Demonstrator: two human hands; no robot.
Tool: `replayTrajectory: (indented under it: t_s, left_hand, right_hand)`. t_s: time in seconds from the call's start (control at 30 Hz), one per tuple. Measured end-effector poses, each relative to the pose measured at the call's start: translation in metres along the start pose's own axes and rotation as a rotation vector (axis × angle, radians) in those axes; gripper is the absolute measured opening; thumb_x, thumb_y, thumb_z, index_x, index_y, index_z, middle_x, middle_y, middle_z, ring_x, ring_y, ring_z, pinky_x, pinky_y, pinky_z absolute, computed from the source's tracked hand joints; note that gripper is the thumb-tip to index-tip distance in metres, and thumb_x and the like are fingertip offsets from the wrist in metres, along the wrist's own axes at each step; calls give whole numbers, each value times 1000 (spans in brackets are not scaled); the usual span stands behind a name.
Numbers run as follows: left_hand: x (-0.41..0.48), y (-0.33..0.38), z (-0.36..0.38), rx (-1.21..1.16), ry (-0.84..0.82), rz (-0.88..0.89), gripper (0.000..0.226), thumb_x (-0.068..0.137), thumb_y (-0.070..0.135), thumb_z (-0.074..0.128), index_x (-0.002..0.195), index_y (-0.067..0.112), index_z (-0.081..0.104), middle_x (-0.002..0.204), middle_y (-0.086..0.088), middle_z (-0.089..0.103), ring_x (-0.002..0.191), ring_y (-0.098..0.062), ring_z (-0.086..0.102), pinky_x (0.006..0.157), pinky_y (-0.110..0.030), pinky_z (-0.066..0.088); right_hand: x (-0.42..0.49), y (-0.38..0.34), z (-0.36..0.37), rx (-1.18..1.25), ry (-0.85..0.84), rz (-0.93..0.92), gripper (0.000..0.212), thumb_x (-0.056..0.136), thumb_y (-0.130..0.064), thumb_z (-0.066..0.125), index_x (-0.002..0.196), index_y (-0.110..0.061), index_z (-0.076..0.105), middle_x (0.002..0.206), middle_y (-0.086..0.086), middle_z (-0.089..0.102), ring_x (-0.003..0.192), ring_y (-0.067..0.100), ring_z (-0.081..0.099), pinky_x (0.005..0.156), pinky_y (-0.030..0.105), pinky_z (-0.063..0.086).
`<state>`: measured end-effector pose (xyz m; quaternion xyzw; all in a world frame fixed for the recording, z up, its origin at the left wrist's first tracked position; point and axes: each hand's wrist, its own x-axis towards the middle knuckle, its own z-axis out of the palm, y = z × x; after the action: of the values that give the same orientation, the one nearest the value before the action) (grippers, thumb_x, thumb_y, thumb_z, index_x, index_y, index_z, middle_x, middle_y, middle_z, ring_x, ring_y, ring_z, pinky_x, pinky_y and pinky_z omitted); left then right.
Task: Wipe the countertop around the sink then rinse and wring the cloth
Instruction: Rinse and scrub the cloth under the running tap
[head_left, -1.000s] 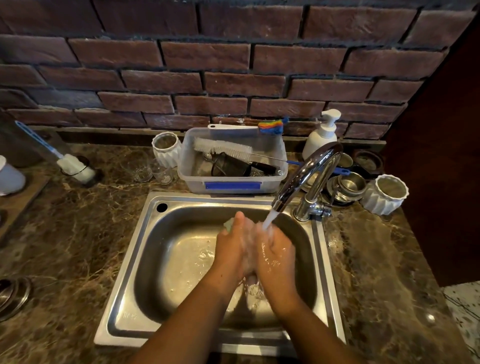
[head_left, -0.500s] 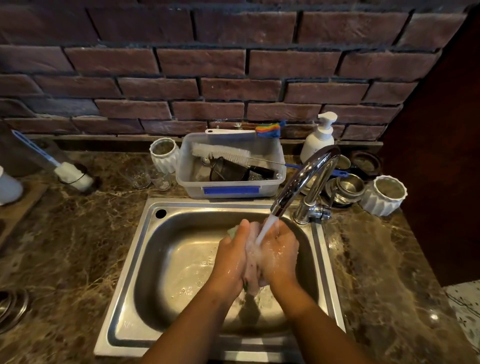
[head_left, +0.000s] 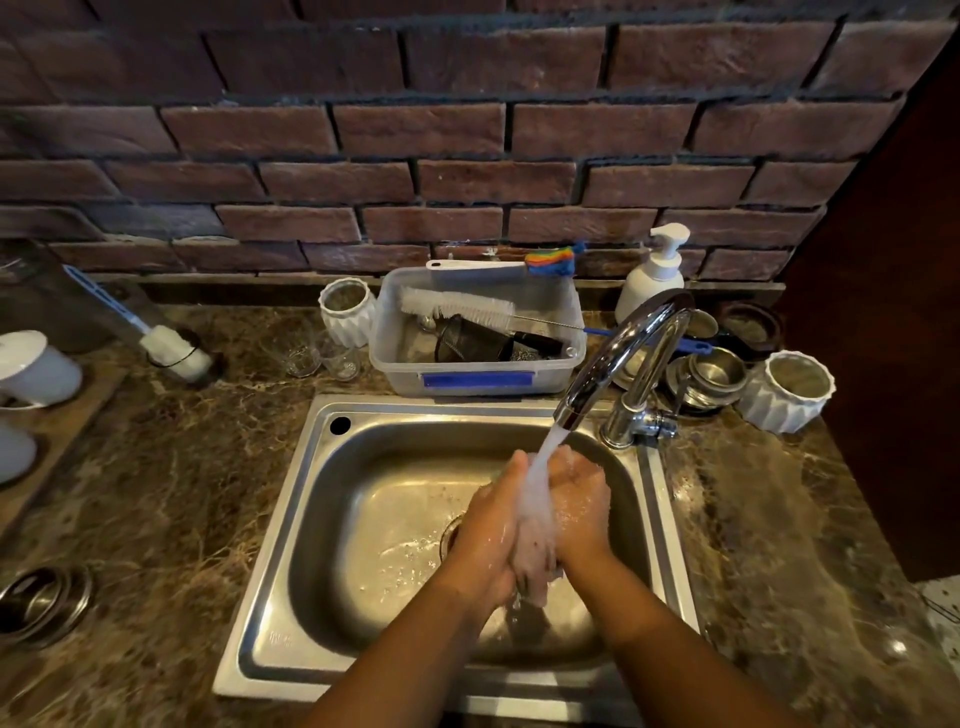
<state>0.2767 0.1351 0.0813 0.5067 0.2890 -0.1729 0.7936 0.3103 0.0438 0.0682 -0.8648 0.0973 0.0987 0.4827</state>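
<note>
A brown marbled counter (head_left: 156, 499) is seen around a steel sink (head_left: 291, 525). Behind the sink a clear plastic tub (head_left: 478, 371) of brushes is set, and at its right rear a chrome tap (head_left: 623, 348) is running. Over the basin the cloth (head_left: 535, 545) is pressed between the left hand (head_left: 491, 530) and right hand (head_left: 582, 512), both clenched on it under the stream.

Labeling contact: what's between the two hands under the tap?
Head view: the wet cloth, pressed between the left hand and right hand, with the faucet stream running onto it.
</note>
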Motion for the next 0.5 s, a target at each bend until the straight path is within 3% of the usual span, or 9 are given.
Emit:
replayTrajectory:
  t_s: [0.07,0.13,0.27,0.33,0.43,0.47,0.5]
  left_hand:
    - [3,4,-2,-43,71,11,47,91,58,60,102,15,74,93,-12,78,86,-27,76,80,-44,61]
    - [10,14,-1,-33,169,-1,49,93,58,58,104,13,72,87,-14,78,80,-28,77,71,-40,61]
    - [18,21,-4,-27,176,4,45,95,58,54,100,17,70,77,-7,76,71,-19,76,68,-33,57]
    - [17,11,1,-88,67,-63,41,98,54,51,102,18,70,81,-4,73,70,-14,74,72,-31,55]
    - [10,3,11,-95,-32,-178,45,101,50,48,125,17,66,120,-11,72,113,-24,68,102,-40,50]
    - [10,3,7,-60,0,-180,43,102,49,45,129,19,62,128,-9,67,119,-22,65,105,-38,49]
    - [13,2,10,-56,1,-120,42,100,51,47,124,20,62,124,-7,68,113,-20,67,98,-37,53]
  right_hand:
    - [0,-2,-6,182,88,33,24,100,-27,56,81,-14,64,72,0,67,72,17,68,58,18,51]
    - [-13,-11,-9,243,171,-44,32,102,-28,50,75,-17,63,63,-1,66,61,12,65,49,14,46]
    - [-38,-28,6,34,38,-359,17,96,-25,50,90,-16,63,78,-10,53,72,6,49,61,14,37]
    - [-36,-30,15,51,78,-303,19,99,-21,51,86,-15,63,80,-11,55,70,1,50,59,13,35]
    - [-24,-26,14,163,193,-70,27,95,-39,59,69,-31,60,64,-11,65,66,-2,67,54,12,49]
    - [-18,-20,11,134,167,-33,25,93,-41,62,69,-32,60,64,-11,66,68,2,69,55,14,53]
    - [-11,-13,10,98,129,-11,24,91,-40,65,69,-31,58,67,-10,66,71,6,70,59,19,57]
